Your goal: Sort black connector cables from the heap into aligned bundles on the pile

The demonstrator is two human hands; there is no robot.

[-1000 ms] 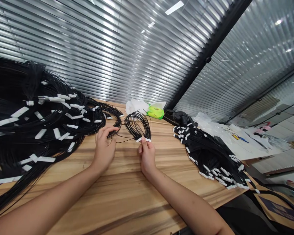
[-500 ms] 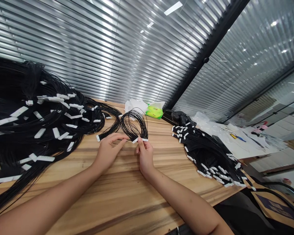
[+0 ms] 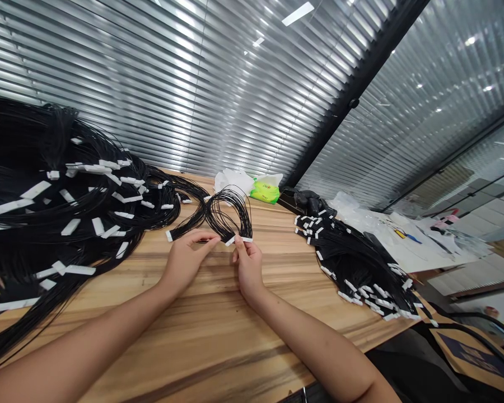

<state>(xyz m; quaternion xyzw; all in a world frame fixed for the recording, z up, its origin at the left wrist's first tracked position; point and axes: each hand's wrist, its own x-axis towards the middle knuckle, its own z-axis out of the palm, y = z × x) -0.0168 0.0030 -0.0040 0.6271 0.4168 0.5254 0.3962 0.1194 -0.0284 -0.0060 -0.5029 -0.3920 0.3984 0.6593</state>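
head view: white connector in right fingers, black wire loop beyond

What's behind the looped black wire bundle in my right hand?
Behind the looped black wire bundle lie crumpled white material and, further right, a bright green packet; the wires hide some of the white material's lower edge.
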